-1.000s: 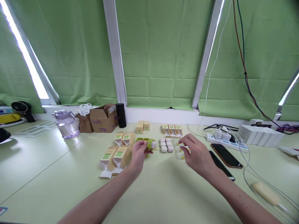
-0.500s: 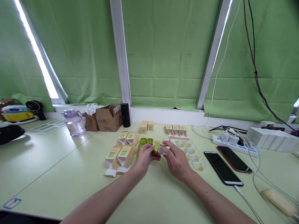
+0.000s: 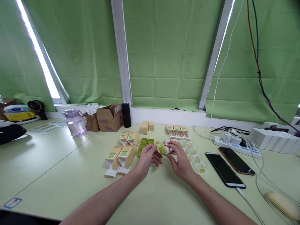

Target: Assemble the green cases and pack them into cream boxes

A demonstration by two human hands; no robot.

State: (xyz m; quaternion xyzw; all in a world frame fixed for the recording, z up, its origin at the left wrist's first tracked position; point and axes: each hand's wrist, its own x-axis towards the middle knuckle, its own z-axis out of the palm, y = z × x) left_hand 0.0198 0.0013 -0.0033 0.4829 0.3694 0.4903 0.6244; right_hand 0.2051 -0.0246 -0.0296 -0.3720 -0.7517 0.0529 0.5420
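My left hand [image 3: 148, 157] and my right hand [image 3: 179, 157] meet over the pale green table [image 3: 58, 175]. Together they grip a small green holder with a pale pink-white piece [image 3: 165, 150] in it. Beside the left hand lie several green holders [image 3: 144, 142]. To the right of my right hand sit several clear plastic lids with yellow dots [image 3: 196, 155]. Open tan cartons with green labels [image 3: 120, 157] lie left of my left hand.
More small tan boxes [image 3: 147, 126] and open cartons [image 3: 177, 131] stand farther back. Two phones [image 3: 225, 170] lie at the right, near a power strip [image 3: 234, 142] with cables. A purple jug [image 3: 74, 122], brown cardboard boxes [image 3: 107, 118] and a black cylinder [image 3: 126, 115] stand at the back left.
My right hand came left from the clear lids and joined the left hand on the green holder. The camera view shifted slightly to the left.
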